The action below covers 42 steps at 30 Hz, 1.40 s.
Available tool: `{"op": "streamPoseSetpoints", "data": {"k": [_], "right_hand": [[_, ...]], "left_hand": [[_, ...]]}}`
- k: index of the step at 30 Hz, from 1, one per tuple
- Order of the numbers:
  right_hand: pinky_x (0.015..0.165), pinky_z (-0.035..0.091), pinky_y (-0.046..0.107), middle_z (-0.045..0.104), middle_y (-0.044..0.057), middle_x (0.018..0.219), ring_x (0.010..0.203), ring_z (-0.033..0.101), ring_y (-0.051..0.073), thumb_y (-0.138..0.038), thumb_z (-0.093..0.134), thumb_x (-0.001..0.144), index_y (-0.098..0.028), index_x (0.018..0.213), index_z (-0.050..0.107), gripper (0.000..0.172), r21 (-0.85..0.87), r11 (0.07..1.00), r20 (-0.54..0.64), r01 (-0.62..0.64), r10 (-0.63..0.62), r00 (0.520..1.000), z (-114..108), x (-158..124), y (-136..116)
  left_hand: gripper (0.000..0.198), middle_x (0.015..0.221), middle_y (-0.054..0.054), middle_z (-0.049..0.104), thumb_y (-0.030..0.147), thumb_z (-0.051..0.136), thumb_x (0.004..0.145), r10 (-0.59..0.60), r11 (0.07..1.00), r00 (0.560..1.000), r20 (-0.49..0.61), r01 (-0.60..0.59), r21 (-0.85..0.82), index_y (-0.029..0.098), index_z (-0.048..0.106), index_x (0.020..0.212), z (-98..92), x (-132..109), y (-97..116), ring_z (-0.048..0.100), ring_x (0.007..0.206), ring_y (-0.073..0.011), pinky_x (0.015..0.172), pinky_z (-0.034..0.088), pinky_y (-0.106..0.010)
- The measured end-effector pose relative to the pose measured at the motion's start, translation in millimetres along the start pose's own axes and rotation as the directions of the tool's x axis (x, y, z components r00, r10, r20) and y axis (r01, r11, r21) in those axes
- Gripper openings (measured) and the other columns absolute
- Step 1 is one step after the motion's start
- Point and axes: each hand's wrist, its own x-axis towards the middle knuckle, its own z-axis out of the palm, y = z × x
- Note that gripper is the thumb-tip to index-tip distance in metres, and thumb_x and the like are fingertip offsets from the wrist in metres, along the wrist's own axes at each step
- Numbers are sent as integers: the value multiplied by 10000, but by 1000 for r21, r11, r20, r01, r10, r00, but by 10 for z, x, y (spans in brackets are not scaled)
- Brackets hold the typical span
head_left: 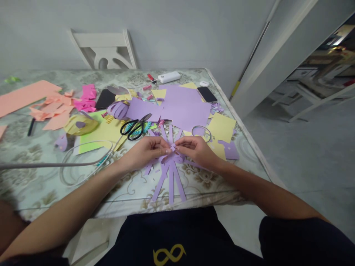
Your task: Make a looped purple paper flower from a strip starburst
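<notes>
Purple paper strips (171, 184) fan out like a star on the table, with a few curled loops near their centre. Above that centre my left hand (148, 152) pinches a small purple strip end between thumb and fingers. From the other side, my right hand (195, 149) pinches the same small piece, so the fingertips of both hands nearly meet. Part of the star lies hidden under my hands. Black-handled scissors (135, 126) rest just beyond my left hand. A roll of tape or ring (201, 133) lies beyond my right hand.
Purple sheets (187, 107), yellow paper (222, 127) and curled strips cover the table's far side. A phone (207, 95) and a white power bank (169, 77) lie there. A white cable (66, 164) loops at left, near orange paper (57, 107). The table's right edge (249, 144) is close by.
</notes>
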Motion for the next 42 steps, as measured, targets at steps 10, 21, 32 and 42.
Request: {"op": "streamPoseSetpoints", "data": {"k": [10,21,32,42], "right_hand": [[738,574,300,769,35,801,743,714,154,-266,774,767,-169,858,769,133,13,1000,27,25,-25,999,3,0,15],[730,574,301,769,40,806,739,710,150,-261,773,779,-165,865,776,130,7,999,40,32,-32,999,11,-11,25],[720,575,302,781,49,818,747,714,153,-261,765,783,-169,875,782,131,-16,999,33,42,-41,999,17,-22,14],[684,573,300,781,57,816,725,706,156,-283,769,786,-162,891,786,161,-38,999,25,38,-37,999,28,-31,22]], "left_hand": [[326,702,-4,627,489,691,908,51,989,998,-48,-44,138,171,744,862,-8,-11,7,502,625,-112,574,364,-235],[307,629,18,567,455,687,910,50,987,996,-74,-38,157,164,729,823,12,-11,25,435,563,-93,529,313,-232],[295,636,11,607,442,704,900,51,989,996,-69,-41,141,166,720,800,20,-9,26,471,564,-93,530,335,-230],[300,608,22,577,441,718,884,47,990,995,-88,-35,135,158,711,785,33,-9,26,450,553,-89,517,316,-223]]}}
